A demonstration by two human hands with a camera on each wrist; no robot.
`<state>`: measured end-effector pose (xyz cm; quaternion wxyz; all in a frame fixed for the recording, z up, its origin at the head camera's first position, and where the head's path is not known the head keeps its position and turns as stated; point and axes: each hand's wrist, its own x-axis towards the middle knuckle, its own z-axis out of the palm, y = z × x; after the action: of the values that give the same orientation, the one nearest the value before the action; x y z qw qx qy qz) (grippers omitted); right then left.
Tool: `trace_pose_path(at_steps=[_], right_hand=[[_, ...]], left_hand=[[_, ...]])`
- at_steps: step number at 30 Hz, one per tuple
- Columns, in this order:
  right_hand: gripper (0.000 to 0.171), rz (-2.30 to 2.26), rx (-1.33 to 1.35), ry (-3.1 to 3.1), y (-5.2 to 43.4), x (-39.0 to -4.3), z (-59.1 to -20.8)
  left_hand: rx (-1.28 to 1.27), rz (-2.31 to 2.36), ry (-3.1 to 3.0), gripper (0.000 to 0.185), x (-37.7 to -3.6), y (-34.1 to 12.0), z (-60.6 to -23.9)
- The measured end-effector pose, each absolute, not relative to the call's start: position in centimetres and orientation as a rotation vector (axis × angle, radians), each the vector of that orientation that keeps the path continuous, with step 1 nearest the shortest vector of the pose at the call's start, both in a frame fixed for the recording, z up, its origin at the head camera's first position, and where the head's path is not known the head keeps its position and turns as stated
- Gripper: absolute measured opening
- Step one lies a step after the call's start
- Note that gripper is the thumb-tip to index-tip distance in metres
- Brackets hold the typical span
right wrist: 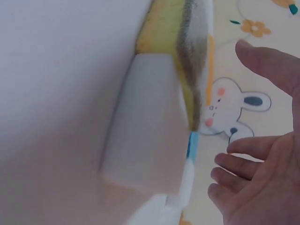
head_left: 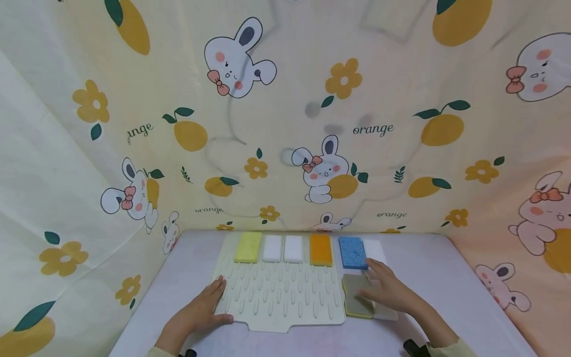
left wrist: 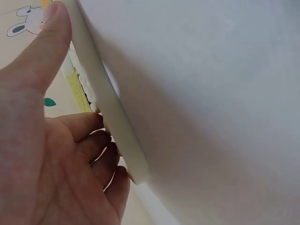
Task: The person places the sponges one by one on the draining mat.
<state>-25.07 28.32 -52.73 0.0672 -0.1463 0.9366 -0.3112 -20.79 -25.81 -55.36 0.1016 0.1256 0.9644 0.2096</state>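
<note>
Head view shows us with both hands down on a pale lilac table: our left hand lies flat on the near left corner of a cream ribbed drying mat, fingers straight and gripping nothing, and the left wrist view confirms it, with the thumb along the mat's edge and the fingers spread beside it. Our right hand rests with relaxed, extended fingers over a grey-topped sponge that lies just off the mat's right edge, stacked partly on a white sponge beneath it; the right wrist view shows the fingers spread and not curled round anything. To do this well, we judge that we should keep the left palm pressing the mat so it does not slide, and close the right thumb and fingers on the grey-topped sponge's sides alone, so the white one under it stays put. Along the mat's far edge sit a yellow sponge, two white blocks and an orange sponge; a blue sponge and another white piece lie on the table beside them. Around the table hangs a cream cloth printed with rabbits, oranges and flowers.
</note>
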Motion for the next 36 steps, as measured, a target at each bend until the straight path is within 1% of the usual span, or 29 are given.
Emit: trace_pose_path(at_steps=[5, 13, 19, 27, 31, 36], right_hand=[[0.114, -0.899, -0.39, 2.831, 29.2, -24.5, -53.4], [0.109, -0.91, -0.419, 2.838, 30.2, -23.7, -53.9], [0.107, -0.934, -0.429, 2.837, 30.6, -23.3, -53.9], [0.109, -0.919, -0.338, 2.76, 30.9, -23.0, -53.6], [0.108, -0.932, -0.378, 2.763, 31.1, -22.7, -53.6], [0.112, -0.904, -0.444, 2.813, 31.7, -22.3, -54.0]], left_hand=[[0.359, 0.62, 2.845, 0.114, -20.9, -25.8, -55.3], [0.368, 0.543, 2.864, 0.12, -21.2, -25.4, -55.3], [0.351, 0.513, 2.859, 0.121, -21.4, -25.3, -55.3], [0.329, 0.521, 2.85, 0.122, -21.3, -25.4, -55.7], [0.329, 0.529, 2.853, 0.121, -21.2, -25.3, -55.7], [0.348, 0.523, 2.854, 0.121, -21.1, -25.3, -55.9]])
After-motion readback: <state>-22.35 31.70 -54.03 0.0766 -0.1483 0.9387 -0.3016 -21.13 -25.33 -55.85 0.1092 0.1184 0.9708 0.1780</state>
